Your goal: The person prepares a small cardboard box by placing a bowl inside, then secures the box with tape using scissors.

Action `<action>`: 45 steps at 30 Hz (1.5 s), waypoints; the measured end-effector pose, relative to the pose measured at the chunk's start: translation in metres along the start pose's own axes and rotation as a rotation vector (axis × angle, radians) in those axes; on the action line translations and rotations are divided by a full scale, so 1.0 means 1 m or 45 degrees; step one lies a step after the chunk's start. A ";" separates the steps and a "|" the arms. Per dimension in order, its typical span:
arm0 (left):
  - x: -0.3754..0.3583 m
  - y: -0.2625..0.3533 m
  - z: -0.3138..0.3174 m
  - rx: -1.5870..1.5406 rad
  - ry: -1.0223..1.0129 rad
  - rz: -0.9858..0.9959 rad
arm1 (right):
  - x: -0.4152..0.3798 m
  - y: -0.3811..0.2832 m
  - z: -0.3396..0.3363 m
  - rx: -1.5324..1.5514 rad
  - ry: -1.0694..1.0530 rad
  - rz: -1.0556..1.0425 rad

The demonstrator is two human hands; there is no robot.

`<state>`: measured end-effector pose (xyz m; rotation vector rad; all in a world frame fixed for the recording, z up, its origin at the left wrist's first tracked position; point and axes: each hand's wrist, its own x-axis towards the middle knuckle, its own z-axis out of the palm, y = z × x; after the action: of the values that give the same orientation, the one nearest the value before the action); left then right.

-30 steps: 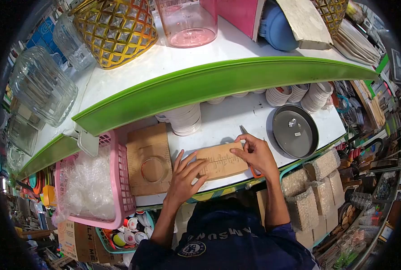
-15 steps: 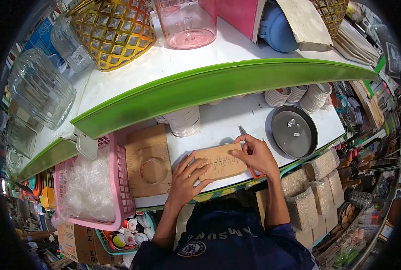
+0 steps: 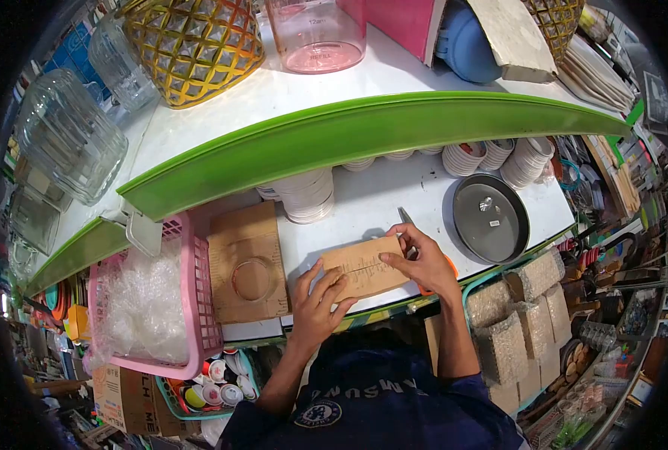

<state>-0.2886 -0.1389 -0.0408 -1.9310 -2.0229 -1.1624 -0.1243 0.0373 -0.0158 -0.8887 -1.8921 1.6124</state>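
Low over the white shelf is a brown cardboard piece (image 3: 362,268) with dark printed marks. My left hand (image 3: 317,306) grips its left end, fingers curled over the top. At its right end, my right hand (image 3: 425,264) pinches the edge between thumb and fingers. A pair of scissors lies by my right hand; its grey blade (image 3: 404,216) sticks out above the fingers, and part of the orange handle (image 3: 452,265) shows behind the hand. To the left, a roll of tape (image 3: 251,279) rests on a flat cardboard sheet (image 3: 225,247).
A green shelf edge (image 3: 364,131) juts out above the work surface. A dark round pan (image 3: 491,202) lies to the right, near stacked white bowls (image 3: 527,161). A pink basket (image 3: 199,300) of bubble wrap stands left; bubble-wrapped packages (image 3: 505,352) sit lower right.
The cardboard piece is tilted slightly differently in my hands, its printed face a little turned. Both hands keep hold of it. The whole view has shifted slightly.
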 end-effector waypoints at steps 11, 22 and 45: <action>-0.017 0.013 0.008 0.085 0.180 -0.123 | -0.002 -0.015 0.020 -0.239 0.095 -0.051; -0.028 0.008 0.009 0.147 0.241 -0.113 | 0.004 -0.013 0.029 -0.241 -0.037 -0.006; -0.022 0.013 -0.006 0.004 0.103 -0.200 | 0.006 -0.029 0.014 -0.513 -0.425 0.306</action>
<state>-0.2754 -0.1611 -0.0432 -1.7195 -2.1646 -1.2477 -0.1428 0.0299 0.0104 -1.0976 -2.4853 1.6209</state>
